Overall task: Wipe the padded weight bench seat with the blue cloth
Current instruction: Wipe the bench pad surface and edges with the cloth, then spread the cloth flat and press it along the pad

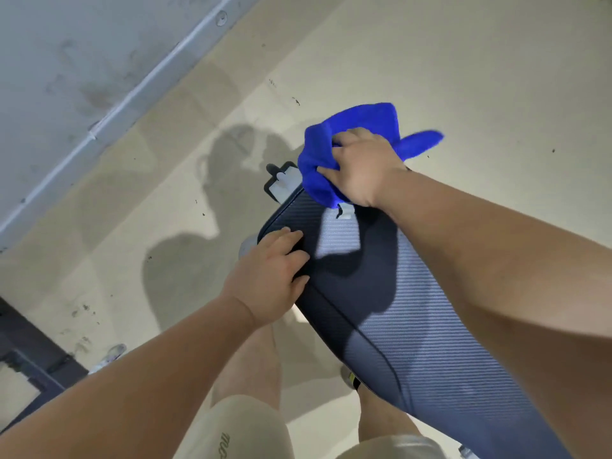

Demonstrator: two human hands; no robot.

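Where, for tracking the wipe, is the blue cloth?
Head view, upper centre: blue cloth gripped by the right hand, at far end of the bench seat.

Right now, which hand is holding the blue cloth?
The right hand grips the blue cloth; the left hand holds nothing and rests on the seat.

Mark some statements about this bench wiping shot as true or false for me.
1. The right hand grips the blue cloth. True.
2. The cloth lies spread flat across the middle of the bench seat. False: it is bunched in the right hand at the seat's far end.
3. The left hand rests on the seat's left edge. True.
4. The left hand holds a spray bottle. False: it holds nothing; its fingers only lie on the padding.
5. The bench stands on a light floor. True.
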